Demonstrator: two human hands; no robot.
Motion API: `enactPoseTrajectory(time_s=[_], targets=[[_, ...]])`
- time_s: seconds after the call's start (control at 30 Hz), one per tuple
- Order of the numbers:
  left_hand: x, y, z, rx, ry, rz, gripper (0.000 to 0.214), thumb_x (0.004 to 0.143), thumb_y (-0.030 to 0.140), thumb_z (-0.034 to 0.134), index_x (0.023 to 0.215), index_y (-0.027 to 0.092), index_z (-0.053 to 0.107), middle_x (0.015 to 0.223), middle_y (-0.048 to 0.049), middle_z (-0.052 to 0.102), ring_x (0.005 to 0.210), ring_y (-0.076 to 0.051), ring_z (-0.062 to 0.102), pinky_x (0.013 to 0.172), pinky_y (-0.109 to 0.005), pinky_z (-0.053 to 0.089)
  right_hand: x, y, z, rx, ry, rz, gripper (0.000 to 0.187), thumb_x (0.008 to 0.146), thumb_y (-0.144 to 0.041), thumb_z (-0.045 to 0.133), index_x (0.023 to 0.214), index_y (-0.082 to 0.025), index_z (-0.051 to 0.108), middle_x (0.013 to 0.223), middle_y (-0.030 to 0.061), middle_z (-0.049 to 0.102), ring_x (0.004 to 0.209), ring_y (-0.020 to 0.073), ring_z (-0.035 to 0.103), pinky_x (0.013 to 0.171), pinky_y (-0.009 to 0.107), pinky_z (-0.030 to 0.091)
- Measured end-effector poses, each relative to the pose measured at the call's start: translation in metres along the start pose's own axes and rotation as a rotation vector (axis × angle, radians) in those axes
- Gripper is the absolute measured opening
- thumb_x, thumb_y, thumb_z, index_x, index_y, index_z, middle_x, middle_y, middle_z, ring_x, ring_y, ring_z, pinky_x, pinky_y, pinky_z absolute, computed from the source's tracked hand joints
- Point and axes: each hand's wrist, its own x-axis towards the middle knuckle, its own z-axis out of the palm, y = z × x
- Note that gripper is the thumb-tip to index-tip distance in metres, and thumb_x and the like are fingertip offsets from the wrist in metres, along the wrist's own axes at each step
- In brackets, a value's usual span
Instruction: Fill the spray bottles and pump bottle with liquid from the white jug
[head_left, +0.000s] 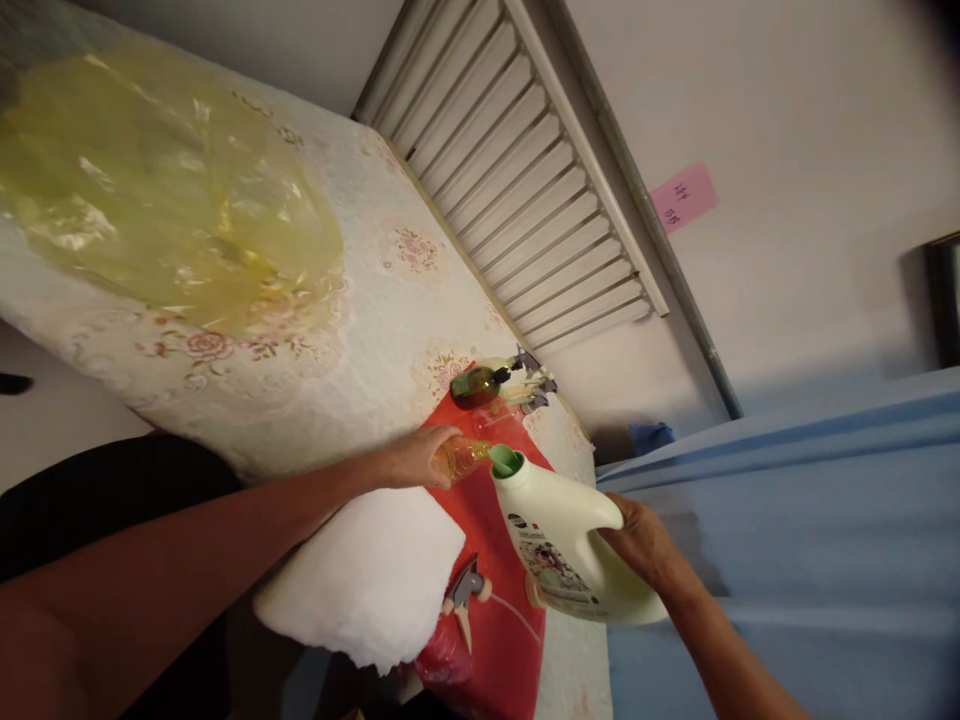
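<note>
My left hand (427, 457) is wrapped round a small clear bottle (466, 457) with yellowish liquid in it, its neck turned toward the jug. My right hand (639, 535) grips the handle of a large pale detergent jug (559, 540). The jug is tilted, and its green-lined mouth (506, 460) meets the neck of the bottle; whether they touch I cannot tell. Below them a grey-and-cream spray trigger head (469, 588) with a thin tube lies on a red mat (487, 520). A white cloth-like bundle (367, 580) is under my left forearm.
Beyond my hands stand a dark green bottle (474, 387) and several spray bottles (529, 385). A yellow plastic bag (172, 190) covers the far left of the flowered tablecloth (375, 330). A radiator (525, 170) runs along the wall, and a blue curtain (787, 510) hangs at right.
</note>
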Motion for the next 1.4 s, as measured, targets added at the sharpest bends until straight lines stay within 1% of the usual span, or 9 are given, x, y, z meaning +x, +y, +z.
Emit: enactPoseTrajectory(time_s=[0.17,0.33,0.63,0.73,0.9,1.03,1.27,1.4], targets=[[0.0002,0.0001,-0.0003,0.011,-0.002,0.0,0.073,0.06,0.03,0.078,0.129,0.024,0.052,0.126,-0.0082,0.06,0.116,-0.031,0.056,0.097,-0.041,0.045,-0.0003,-0.0002,0.0003,0.01,-0.001,0.004,0.02,0.078,-0.035,0.051,0.073,-0.02,0.065,0.073,0.0022,0.074,0.074,0.023,0.069,0.061,0.026,0.05],[-0.0003,0.0002,-0.0006,0.009,-0.014,0.005,0.072,0.062,0.03,0.077,0.129,0.025,0.051,0.126,-0.0079,0.06,0.115,-0.03,0.057,0.093,-0.039,0.047,-0.0007,0.0003,0.0,0.024,-0.01,-0.012,0.021,0.08,-0.034,0.051,0.076,-0.02,0.066,0.074,0.0017,0.074,0.075,0.0232,0.069,0.062,0.026,0.05],[0.0003,0.0005,0.0001,0.019,-0.007,0.007,0.07,0.061,0.031,0.076,0.127,0.024,0.053,0.125,-0.0077,0.061,0.114,-0.031,0.058,0.093,-0.038,0.047,-0.0013,-0.0007,-0.0005,0.014,-0.001,-0.007,0.022,0.081,-0.035,0.05,0.075,-0.02,0.065,0.075,0.0021,0.074,0.075,0.0239,0.069,0.063,0.027,0.05],[-0.0001,0.0012,-0.0003,0.025,-0.006,0.006,0.07,0.061,0.03,0.076,0.127,0.024,0.052,0.124,-0.0078,0.061,0.113,-0.031,0.058,0.093,-0.038,0.047,-0.0009,-0.0014,-0.0011,0.012,-0.006,-0.016,0.024,0.081,-0.038,0.05,0.075,-0.02,0.065,0.074,0.0019,0.073,0.076,0.0244,0.069,0.063,0.027,0.05],[-0.0008,0.0029,-0.0009,0.025,-0.011,0.005,0.071,0.062,0.03,0.075,0.128,0.023,0.051,0.125,-0.0086,0.061,0.114,-0.031,0.057,0.094,-0.039,0.046,0.0003,0.0006,-0.0008,-0.019,-0.001,-0.026,0.025,0.081,-0.039,0.05,0.075,-0.019,0.065,0.073,0.0017,0.073,0.075,0.0232,0.069,0.063,0.027,0.049],[-0.0005,0.0038,-0.0007,0.021,-0.011,-0.006,0.07,0.061,0.028,0.076,0.127,0.024,0.052,0.123,-0.0077,0.062,0.112,-0.031,0.059,0.092,-0.038,0.048,0.0007,0.002,-0.0004,-0.02,-0.007,-0.027,0.026,0.081,-0.039,0.049,0.074,-0.02,0.064,0.074,0.0018,0.072,0.075,0.0232,0.068,0.063,0.027,0.049],[0.0002,0.0037,-0.0008,0.042,-0.011,-0.01,0.072,0.061,0.029,0.076,0.128,0.021,0.051,0.125,-0.0092,0.06,0.114,-0.032,0.057,0.095,-0.04,0.046,0.0001,0.0014,-0.0011,-0.015,-0.004,-0.043,0.024,0.081,-0.038,0.05,0.075,-0.02,0.065,0.074,0.0017,0.072,0.074,0.0226,0.068,0.062,0.026,0.049],[0.0,0.0037,-0.0009,0.042,-0.011,-0.017,0.073,0.061,0.029,0.075,0.129,0.023,0.05,0.125,-0.0083,0.06,0.114,-0.031,0.057,0.095,-0.039,0.046,-0.0001,0.0003,-0.0011,-0.016,-0.008,-0.024,0.024,0.081,-0.037,0.049,0.074,-0.021,0.064,0.072,0.0011,0.072,0.073,0.0223,0.068,0.061,0.026,0.049]])
